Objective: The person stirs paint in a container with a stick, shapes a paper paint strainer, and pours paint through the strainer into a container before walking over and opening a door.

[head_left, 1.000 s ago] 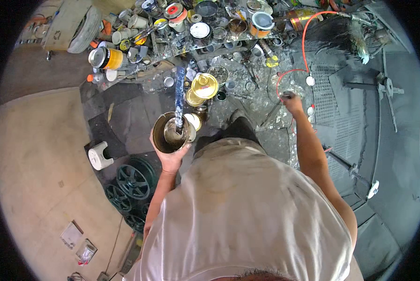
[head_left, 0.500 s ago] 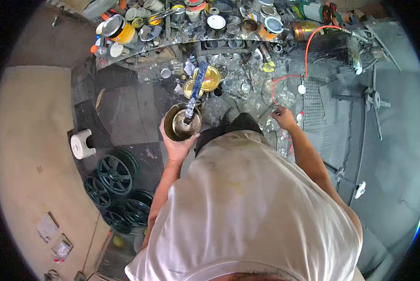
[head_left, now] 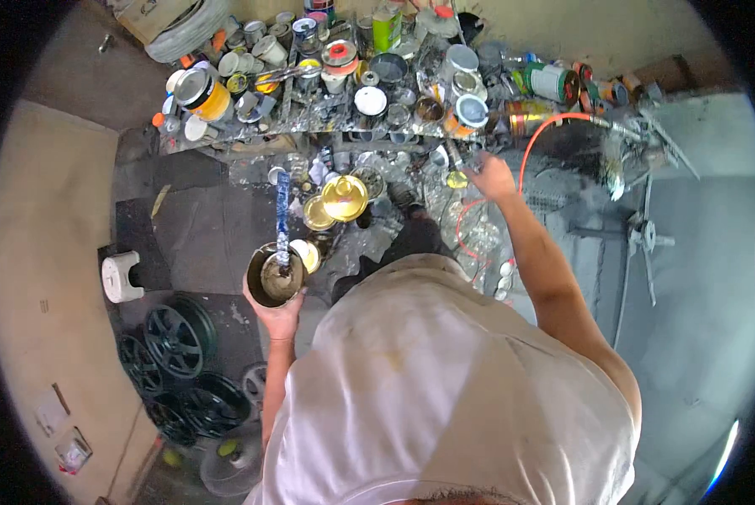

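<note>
My left hand is wrapped round the side of an open paint can, which is tilted so that its inside shows. Greyish-brown matter coats the inside. A paint-crusted stirring stick, blue and white, stands in the can and sticks up well past its rim. My right hand is stretched forward near the bench's front edge, fingers reaching out and apart. Just left of it is a brush-like tool with a yellow end. Whether the fingertips touch it, I cannot tell.
A cluttered bench carries several paint cans and tins. Gold lids lie on the paint-spattered floor ahead. An orange hose loops right of my right hand. Dark wheel rims and a white stool stand at left.
My right hand has moved forward to the bench's front edge. My left hand, with the paint can and stick, sits lower and further left in view. The camera view has shifted.
</note>
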Demonstrator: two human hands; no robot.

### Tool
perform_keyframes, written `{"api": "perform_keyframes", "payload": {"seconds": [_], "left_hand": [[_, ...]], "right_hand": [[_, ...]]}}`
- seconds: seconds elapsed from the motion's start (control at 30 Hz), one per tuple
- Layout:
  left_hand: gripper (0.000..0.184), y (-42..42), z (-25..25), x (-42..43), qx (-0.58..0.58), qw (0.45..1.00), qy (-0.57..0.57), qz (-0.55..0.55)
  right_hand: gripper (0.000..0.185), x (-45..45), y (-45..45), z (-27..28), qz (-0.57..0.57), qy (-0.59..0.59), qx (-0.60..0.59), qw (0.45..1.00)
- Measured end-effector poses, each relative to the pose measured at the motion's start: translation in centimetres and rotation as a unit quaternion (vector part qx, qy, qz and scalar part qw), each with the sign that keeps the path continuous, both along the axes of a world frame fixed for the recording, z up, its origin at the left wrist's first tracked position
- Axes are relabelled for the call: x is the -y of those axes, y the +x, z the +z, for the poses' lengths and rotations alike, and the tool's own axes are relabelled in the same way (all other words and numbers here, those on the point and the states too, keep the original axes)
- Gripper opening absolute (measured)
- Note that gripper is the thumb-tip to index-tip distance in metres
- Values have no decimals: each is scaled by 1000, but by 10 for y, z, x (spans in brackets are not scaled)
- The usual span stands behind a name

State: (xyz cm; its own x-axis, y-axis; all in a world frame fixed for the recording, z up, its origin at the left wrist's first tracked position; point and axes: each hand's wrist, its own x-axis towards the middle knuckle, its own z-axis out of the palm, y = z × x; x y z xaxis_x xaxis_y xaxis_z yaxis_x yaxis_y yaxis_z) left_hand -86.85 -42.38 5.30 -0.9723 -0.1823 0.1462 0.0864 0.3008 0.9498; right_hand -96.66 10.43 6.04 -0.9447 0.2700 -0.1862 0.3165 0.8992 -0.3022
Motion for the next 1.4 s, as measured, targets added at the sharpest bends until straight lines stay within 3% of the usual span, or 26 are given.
{"api": "perform_keyframes", "payload": {"seconds": [0.03, 0.13, 0.17, 0.2, 0.27, 0.3, 0.43, 0.57, 0.7, 0.93, 0.97, 1.17, 1.27, 1.4], "left_hand": [[108, -10, -4, -13, 15, 1000, 13, 7], [106, -44, -1, -68, -9, 999, 9, 46], [107, -54, 1, -89, -8, 998, 19, 59], [107, -66, 3, -111, -9, 998, 14, 66], [110, -79, 9, -156, -7, 991, 52, 125], [111, -85, 13, -177, 13, 988, 50, 145], [113, -97, 24, -231, 12, 987, 61, 149], [117, -98, 32, -259, 37, 987, 24, 155], [116, -111, 40, -278, 27, 989, 29, 146], [113, -118, 34, -303, 56, 985, 37, 158], [113, -117, 35, -306, 47, 988, 12, 145], [113, -105, 22, -313, 118, 975, -45, 185], [113, -111, 38, -318, 110, 976, -36, 182], [114, -109, 46, -318, 114, 973, -3, 203]], "right_hand": [[63, -23, -25, -5, 11, 5, -6, 1000], [73, -64, -102, -15, 55, 110, -100, 987], [104, -78, -130, -18, 20, 114, 28, 993], [104, -85, -154, -24, 28, 109, 27, 993], [126, -99, -182, -39, 29, 198, 138, 970], [130, -102, -192, -41, 30, 188, 183, 965], [132, -118, -206, -70, 58, 161, 265, 949], [126, -131, -211, -78, 60, 149, 252, 954], [117, -143, -213, -48, 73, 129, 245, 958], [123, -210, -240, 13, 39, 125, 283, 950], [124, -230, -245, -7, 32, 176, 225, 958], [121, -294, -318, -4, -61, 161, 240, 955], [117, -321, -352, -30, -65, 173, 153, 971], [122, -333, -402, -48, -39, 147, 150, 977]]}}
